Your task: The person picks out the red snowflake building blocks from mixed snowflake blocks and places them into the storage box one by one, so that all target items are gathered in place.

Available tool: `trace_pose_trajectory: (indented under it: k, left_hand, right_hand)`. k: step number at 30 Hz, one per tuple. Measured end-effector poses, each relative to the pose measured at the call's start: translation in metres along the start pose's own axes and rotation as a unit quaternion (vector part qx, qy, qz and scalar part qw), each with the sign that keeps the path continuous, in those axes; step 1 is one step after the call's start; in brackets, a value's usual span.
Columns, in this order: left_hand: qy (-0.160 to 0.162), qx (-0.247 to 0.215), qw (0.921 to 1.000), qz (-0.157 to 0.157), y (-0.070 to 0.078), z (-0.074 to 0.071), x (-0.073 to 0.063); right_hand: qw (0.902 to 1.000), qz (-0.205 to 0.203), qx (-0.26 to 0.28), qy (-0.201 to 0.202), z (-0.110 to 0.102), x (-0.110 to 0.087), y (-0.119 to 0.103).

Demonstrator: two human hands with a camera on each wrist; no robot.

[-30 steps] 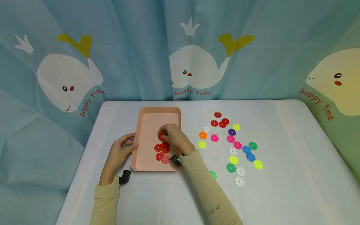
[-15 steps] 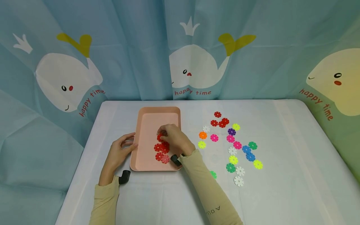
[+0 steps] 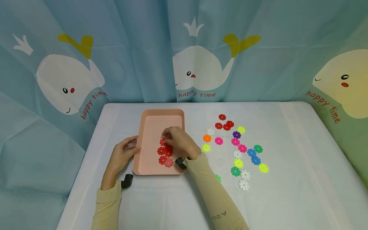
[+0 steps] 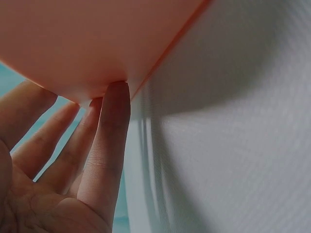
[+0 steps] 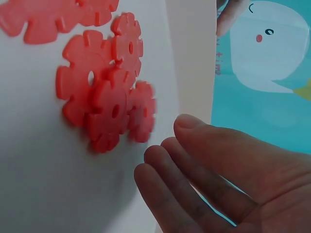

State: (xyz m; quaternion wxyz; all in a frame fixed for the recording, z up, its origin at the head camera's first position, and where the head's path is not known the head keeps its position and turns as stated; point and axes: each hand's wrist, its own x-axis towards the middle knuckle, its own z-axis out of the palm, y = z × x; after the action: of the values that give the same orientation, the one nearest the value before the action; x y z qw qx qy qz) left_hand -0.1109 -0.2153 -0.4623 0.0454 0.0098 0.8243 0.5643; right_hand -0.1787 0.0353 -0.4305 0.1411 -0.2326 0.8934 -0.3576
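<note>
In the head view my left hand [image 3: 122, 155] is at the left edge of the pink tray [image 3: 149, 115]. In the left wrist view its fairly straight fingers touch the tray's wall [image 4: 112, 43]. Over the tray's right half, my right hand [image 3: 179, 139] hovers with nothing between thumb and fingers. Just beyond its fingertips in the right wrist view is a red snowflake disc [image 5: 144, 111], slightly blurred, beside an overlapping red disc [image 5: 112, 109]. Several red discs [image 3: 162, 150] and one pinkish disc [image 3: 169, 162] lie in the tray.
Right of the tray, several notched discs are scattered on the white table [image 3: 287, 143]: red discs [image 3: 222, 117] at the back, blue discs [image 3: 255, 160], white discs [image 3: 243, 185], and yellow, green, pink, orange and purple ones. A patterned curtain [image 3: 129, 64] stands behind.
My right hand's fingers have let go of the red disc, which now lies a little lower in the tray. That hand has shifted slightly right; the left hand stays put.
</note>
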Motion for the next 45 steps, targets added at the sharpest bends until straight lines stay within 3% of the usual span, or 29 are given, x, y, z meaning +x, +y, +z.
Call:
trace_pose_trajectory:
  k: [33, 45]
  left_hand:
    - [0.003, 0.022, 0.9997, 0.009, -0.005, 0.000, 0.001]
    - [0.000, 0.017, 0.9998, 0.006, -0.005, 0.001, 0.001]
  right_hand:
    - [0.9987, -0.036, 0.011, 0.034, -0.028, -0.018, 0.007]
    - [0.9978, -0.037, 0.030, 0.047, -0.044, -0.029, 0.021]
